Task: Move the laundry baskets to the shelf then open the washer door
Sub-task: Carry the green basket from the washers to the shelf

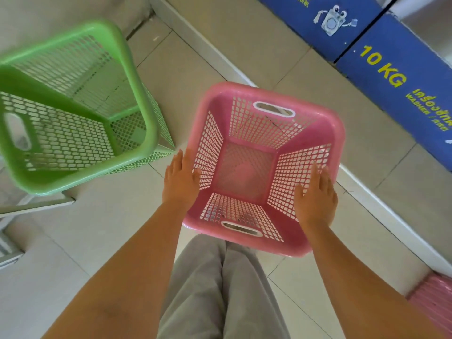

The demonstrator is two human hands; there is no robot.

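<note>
Pink basket (247,174) upright, mouth upward

Both bare forearms are reaching forward and down from the bottom of the view, running roughly parallel with a gap between them. The left hand (179,182) is lying flat, palm down, fingers straight and close together, thumb angling inward to the right. The right hand (315,195) is mirroring it, palm down, fingers extended and slightly spread, thumb pointing left. Neither hand is curling into a grip. Below the arms, the person's legs (220,289) are showing in loose grey trousers.
</note>
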